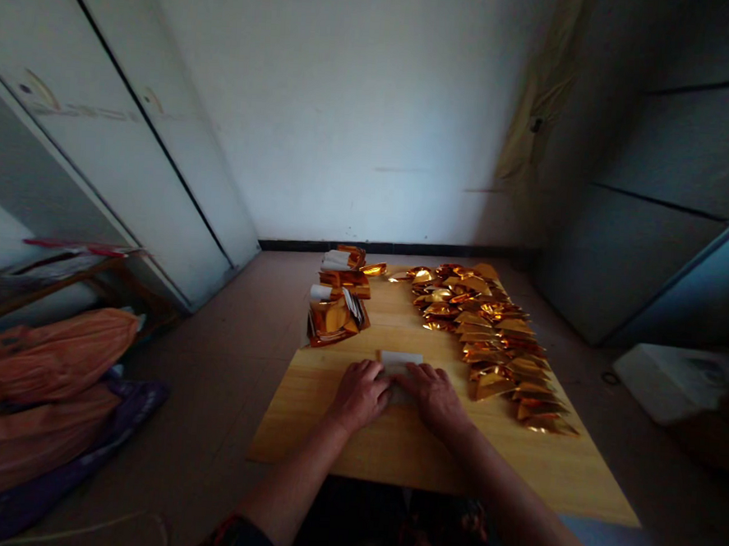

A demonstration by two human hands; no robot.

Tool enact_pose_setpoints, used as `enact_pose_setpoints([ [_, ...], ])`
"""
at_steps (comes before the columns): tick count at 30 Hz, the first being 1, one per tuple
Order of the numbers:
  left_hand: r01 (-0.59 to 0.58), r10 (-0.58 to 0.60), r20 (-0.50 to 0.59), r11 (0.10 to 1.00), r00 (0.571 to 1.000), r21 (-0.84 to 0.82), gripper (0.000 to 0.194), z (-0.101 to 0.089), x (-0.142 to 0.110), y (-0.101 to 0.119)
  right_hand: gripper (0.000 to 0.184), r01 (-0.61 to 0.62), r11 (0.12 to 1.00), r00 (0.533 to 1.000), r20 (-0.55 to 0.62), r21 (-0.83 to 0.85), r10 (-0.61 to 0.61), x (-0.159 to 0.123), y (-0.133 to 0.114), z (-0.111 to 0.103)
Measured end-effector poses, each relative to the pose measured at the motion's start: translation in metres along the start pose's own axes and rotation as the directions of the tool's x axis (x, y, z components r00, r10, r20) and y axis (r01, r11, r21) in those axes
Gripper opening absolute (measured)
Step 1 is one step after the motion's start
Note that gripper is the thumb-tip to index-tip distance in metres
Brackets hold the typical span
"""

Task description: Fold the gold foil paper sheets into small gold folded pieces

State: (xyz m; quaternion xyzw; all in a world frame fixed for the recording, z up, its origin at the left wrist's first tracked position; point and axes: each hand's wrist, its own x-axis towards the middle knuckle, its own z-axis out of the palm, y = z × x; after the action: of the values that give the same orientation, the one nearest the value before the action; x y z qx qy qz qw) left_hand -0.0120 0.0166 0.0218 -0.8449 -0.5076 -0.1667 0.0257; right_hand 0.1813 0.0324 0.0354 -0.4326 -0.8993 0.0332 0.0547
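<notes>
Both of my hands rest side by side on a small white sheet of paper [401, 362] lying on the wooden table [342, 445]. My left hand [360, 392] presses the sheet's left part with fingers curled down onto it. My right hand [434, 397] does the same on the right part. Only the far edge of the sheet shows beyond my fingers. A stack of gold foil sheets [335, 316] lies just beyond the left hand. A long heap of folded gold foil pieces [490, 338] runs along the table's right side.
More foil stacks [343, 270] with white backs sit at the table's far end. Orange and purple bags [36, 393] lie on the floor at left, near a white cabinet [102, 125]. A white box [672, 378] stands at right. A white wall [381, 101] rises behind the table.
</notes>
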Motion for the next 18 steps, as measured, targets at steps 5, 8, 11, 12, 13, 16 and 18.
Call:
enact_pose_setpoints([
  [5, 0.008, -0.008, -0.011, 1.000, 1.000, -0.019, 0.025, 0.001, -0.001, -0.002, 0.039, -0.063, 0.998, 0.998, 0.025, 0.000, 0.063, -0.007, 0.005, 0.002],
  [8, 0.020, -0.020, -0.004, 0.999, 1.000, -0.035, 0.027, 0.000, -0.001, -0.001, 0.034, -0.134, 0.991, 0.991, 0.014, 0.006, 0.134, -0.013, 0.012, 0.003],
  [11, 0.037, -0.037, 0.002, 0.998, 0.999, -0.045, 0.026, 0.000, 0.001, 0.000, 0.033, -0.178, 0.984, 0.984, 0.011, 0.020, 0.178, -0.012, 0.017, 0.000],
  [12, 0.045, -0.045, 0.002, 0.998, 0.999, -0.046, 0.024, 0.000, 0.002, 0.000, 0.033, -0.184, 0.982, 0.983, 0.008, 0.035, 0.184, -0.010, 0.018, -0.002],
  [13, 0.054, -0.054, 0.000, 0.997, 0.999, -0.045, 0.022, 0.001, 0.003, 0.000, 0.034, -0.188, 0.981, 0.982, -0.003, 0.056, 0.188, -0.006, 0.018, -0.004],
  [16, 0.088, -0.089, -0.014, 0.994, 0.996, -0.056, 0.018, 0.005, 0.005, -0.001, 0.036, -0.198, 0.971, 0.977, -0.055, 0.134, 0.207, 0.010, 0.019, -0.009],
  [18, 0.109, -0.111, -0.027, 0.991, 0.993, -0.079, 0.016, 0.009, 0.006, -0.002, 0.038, -0.224, 0.964, 0.971, -0.050, 0.146, 0.233, 0.022, 0.019, -0.010],
])
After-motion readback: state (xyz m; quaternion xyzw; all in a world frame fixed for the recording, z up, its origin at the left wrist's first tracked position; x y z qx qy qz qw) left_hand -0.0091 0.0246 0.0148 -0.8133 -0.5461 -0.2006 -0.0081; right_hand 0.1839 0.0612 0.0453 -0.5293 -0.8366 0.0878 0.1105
